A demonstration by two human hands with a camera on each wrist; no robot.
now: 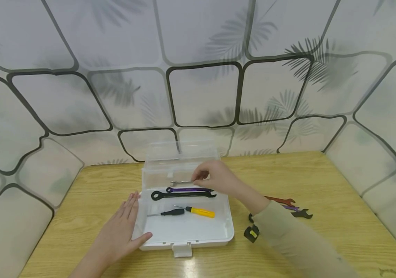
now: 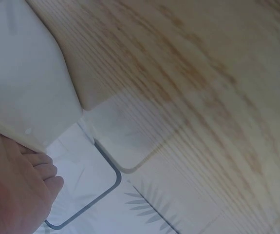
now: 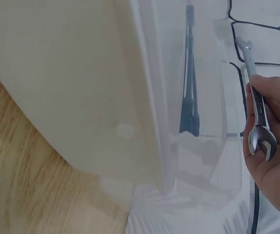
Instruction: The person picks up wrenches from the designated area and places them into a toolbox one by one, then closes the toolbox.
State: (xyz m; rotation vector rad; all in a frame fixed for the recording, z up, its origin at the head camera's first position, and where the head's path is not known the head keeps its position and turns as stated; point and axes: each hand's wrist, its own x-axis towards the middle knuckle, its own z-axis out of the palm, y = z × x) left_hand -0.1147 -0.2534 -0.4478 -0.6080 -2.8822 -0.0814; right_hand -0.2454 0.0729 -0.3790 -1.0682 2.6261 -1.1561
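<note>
- My right hand [image 1: 215,177] pinches a slim silver metal wrench [image 1: 181,182], raised near the far side of the open white plastic box [image 1: 187,232].
- My left hand [image 1: 121,227] lies with fingers straight against the box's left wall, gripping nothing; from above I see its thumb reach over the rim, while the left wrist view shows the outer wall beside my fingers.
- From above, my right fingers hide one end of the silver wrench; the right wrist view shows that open-jawed end over my palm, the other pointing away.
- That view also has a long dark shape [image 3: 189,92] behind clear plastic; I cannot tell which tool it is.
- Only the head view shows, just nearer me than my right hand, a purple metal wrench [image 1: 184,189] and a long black wrench [image 1: 184,195], then a black-handled screwdriver [image 1: 173,212] and a yellow-handled screwdriver [image 1: 201,212].
- Right of my right wrist lie a red wrench [image 1: 283,200], a second purple wrench [image 1: 291,207] and a second black wrench [image 1: 301,213]; my beige sleeve [image 1: 288,231] partly covers that group.
- Beyond my right hand stands the clear lid [image 1: 180,150], near the patterned wall covering [image 1: 205,96].
- Open room: box floor right of my left thumb, and yellowish wooden table [image 1: 274,166] rightward beyond my right hand.
</note>
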